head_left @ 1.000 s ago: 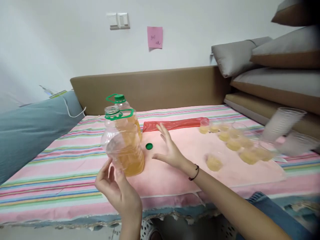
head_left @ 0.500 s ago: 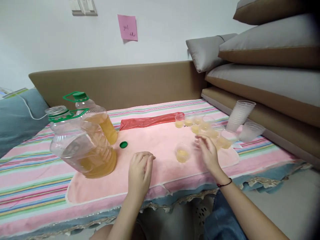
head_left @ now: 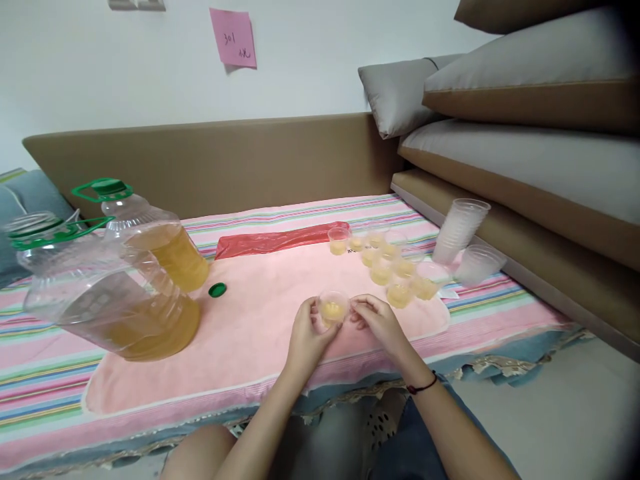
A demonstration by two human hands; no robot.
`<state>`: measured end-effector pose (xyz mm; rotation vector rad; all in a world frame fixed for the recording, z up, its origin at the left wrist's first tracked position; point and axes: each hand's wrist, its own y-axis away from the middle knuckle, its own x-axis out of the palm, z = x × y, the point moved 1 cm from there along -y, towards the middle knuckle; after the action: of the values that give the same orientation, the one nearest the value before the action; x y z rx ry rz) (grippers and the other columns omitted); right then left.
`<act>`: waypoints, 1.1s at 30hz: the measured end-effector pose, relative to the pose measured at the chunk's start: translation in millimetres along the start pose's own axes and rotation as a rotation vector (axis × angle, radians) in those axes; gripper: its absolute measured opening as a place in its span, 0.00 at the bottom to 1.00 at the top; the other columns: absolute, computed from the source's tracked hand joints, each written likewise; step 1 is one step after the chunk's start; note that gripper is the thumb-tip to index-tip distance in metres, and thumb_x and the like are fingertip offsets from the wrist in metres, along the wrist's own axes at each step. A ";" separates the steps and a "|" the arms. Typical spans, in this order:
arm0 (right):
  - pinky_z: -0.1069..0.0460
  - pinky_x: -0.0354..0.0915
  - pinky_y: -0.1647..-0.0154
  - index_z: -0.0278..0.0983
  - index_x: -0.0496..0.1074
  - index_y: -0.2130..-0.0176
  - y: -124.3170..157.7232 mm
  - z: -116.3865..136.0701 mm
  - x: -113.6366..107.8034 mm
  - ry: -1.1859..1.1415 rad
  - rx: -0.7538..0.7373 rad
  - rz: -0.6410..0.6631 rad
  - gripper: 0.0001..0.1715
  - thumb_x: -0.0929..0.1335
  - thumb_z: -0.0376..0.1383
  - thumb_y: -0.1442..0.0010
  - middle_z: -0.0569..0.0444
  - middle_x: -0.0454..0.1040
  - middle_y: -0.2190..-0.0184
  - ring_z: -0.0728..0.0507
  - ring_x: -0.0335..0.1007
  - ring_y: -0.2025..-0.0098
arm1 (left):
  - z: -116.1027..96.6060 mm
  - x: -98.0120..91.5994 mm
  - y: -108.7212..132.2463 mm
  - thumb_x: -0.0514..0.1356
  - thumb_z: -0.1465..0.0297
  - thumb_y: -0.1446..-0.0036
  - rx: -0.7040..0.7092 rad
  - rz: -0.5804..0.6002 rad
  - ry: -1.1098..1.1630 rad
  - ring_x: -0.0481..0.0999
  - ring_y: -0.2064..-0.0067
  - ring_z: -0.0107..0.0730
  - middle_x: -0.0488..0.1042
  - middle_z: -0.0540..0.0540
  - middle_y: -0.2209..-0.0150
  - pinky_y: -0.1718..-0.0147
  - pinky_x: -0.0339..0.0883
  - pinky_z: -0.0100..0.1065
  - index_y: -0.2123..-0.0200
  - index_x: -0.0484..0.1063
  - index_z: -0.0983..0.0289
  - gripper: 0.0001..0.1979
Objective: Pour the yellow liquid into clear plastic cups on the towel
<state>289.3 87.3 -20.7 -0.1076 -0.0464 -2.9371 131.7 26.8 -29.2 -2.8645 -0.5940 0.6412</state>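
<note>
While both hands close round it, the small clear plastic cup (head_left: 333,308) stands on the pink towel (head_left: 260,313) near the towel's front edge, part-filled with yellow liquid. The left hand (head_left: 309,333) cups its left side and the right hand (head_left: 379,321) its right, each grip curled with fingertips on the cup wall. The cup looks thin-walled and light, so it probably dents under a hard squeeze; with liquid inside and no lid, it is likely to spill if tipped. A gentle hold on opposite sides, below the rim, seems the safest.

Toward the towel's far right corner sits a cluster of filled cups (head_left: 385,263), well apart from the held one, with a stack of empty cups (head_left: 457,230) leaning beyond them. Near the towel's left edge lies the open jug (head_left: 105,293), tilted, a capped jug (head_left: 150,230) behind it and a green cap (head_left: 217,289) just beside. The bed (head_left: 500,300) carries everything.
</note>
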 end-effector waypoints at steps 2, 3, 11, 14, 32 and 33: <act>0.52 0.65 0.77 0.37 0.75 0.69 1.2 0.4 2.7 -0.015 0.003 0.012 0.15 0.72 0.46 0.53 0.55 0.75 0.78 0.44 0.73 0.74 | -2.2 5.9 -1.6 0.67 0.66 0.55 -0.009 -0.005 0.039 0.75 0.51 0.42 0.74 0.59 0.53 0.52 0.67 0.43 0.53 0.67 0.63 0.24; 0.52 0.66 0.77 0.37 0.75 0.69 2.1 1.2 4.0 -0.022 0.001 0.016 0.15 0.72 0.45 0.52 0.55 0.75 0.77 0.44 0.74 0.73 | -3.9 7.8 -2.4 0.67 0.66 0.55 -0.006 -0.007 0.046 0.75 0.52 0.42 0.75 0.58 0.54 0.52 0.67 0.42 0.55 0.68 0.63 0.23; 0.50 0.69 0.71 0.37 0.74 0.66 4.2 11.2 5.7 -0.077 -0.033 -0.044 0.17 0.72 0.47 0.50 0.51 0.77 0.71 0.42 0.75 0.68 | -18.5 13.6 -24.6 0.69 0.67 0.58 -0.009 0.014 0.108 0.76 0.58 0.38 0.76 0.56 0.59 0.57 0.68 0.38 0.60 0.69 0.63 0.21; 0.48 0.70 0.66 0.37 0.73 0.62 1.9 10.9 4.5 -0.089 -0.035 -0.091 0.21 0.72 0.48 0.51 0.46 0.78 0.61 0.38 0.76 0.60 | -20.7 22.6 -44.7 0.68 0.67 0.58 0.001 0.014 0.140 0.77 0.58 0.37 0.76 0.56 0.58 0.58 0.69 0.37 0.60 0.69 0.63 0.20; 0.41 0.68 0.52 0.37 0.68 0.53 -13.7 9.3 20.9 -0.082 0.110 -0.113 0.27 0.67 0.46 0.52 0.40 0.71 0.46 0.34 0.71 0.49 | 5.2 84.2 -144.4 0.68 0.69 0.57 -0.044 -0.044 0.130 0.77 0.62 0.35 0.77 0.55 0.61 0.62 0.70 0.35 0.61 0.67 0.61 0.19; 0.41 0.68 0.53 0.37 0.68 0.53 -13.8 10.6 21.3 -0.077 0.118 -0.105 0.28 0.67 0.47 0.52 0.39 0.71 0.45 0.34 0.72 0.50 | 6.3 86.1 -147.2 0.68 0.69 0.57 -0.045 -0.048 0.127 0.77 0.61 0.35 0.77 0.55 0.60 0.62 0.70 0.35 0.60 0.67 0.61 0.20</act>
<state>266.4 97.0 -8.8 -0.2062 -0.2433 -3.0254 149.6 196.4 -34.4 -2.8955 -0.6627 0.4396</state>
